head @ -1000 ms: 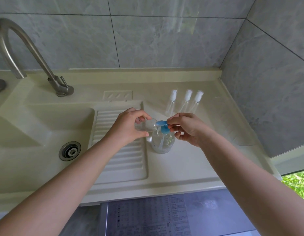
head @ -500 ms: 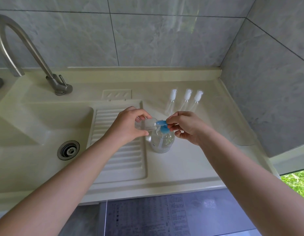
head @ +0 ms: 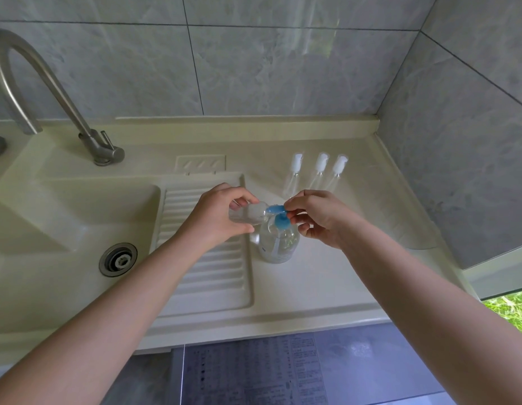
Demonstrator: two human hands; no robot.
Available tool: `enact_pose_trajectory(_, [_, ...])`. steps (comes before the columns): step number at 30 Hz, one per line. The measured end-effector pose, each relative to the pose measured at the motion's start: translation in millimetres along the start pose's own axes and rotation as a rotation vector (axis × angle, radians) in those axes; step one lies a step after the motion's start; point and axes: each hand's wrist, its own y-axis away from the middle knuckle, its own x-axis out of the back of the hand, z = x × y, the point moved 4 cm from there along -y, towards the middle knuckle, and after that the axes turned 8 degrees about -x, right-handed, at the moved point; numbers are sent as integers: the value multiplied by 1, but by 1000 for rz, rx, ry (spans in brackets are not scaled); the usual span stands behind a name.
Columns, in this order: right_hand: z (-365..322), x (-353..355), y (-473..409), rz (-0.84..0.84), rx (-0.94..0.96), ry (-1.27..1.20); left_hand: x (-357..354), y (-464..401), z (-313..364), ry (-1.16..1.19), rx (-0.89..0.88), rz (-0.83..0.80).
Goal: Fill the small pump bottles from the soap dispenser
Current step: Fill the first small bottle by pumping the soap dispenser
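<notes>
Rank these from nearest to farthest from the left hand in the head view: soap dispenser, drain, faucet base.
Measured from the left hand:
1. Soap dispenser, just to its right on the counter, with its blue pump beside the fingers.
2. Drain, down to its left in the basin.
3. Faucet base, up to its left at the back of the sink.

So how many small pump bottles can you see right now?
4: one held sideways in the left hand at the soap dispenser spout, three in a row at the counter's back.
</notes>
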Motion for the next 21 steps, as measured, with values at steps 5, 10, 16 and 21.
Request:
enact_pose_trajectory(5, [-1, 2, 1, -8, 2, -4, 0, -1, 3, 4, -10, 0])
enact_pose_trajectory(10, [2, 0, 1, 17, 15, 39, -3, 0, -1, -5, -4, -10])
enact_pose_trajectory(16, [1, 1, 1, 15, 12, 32, -3, -2, -1, -2, -13, -5])
enact_pose_trajectory(21, [-4, 1, 1, 22, 7, 34, -1, -2, -3, -10, -4, -1])
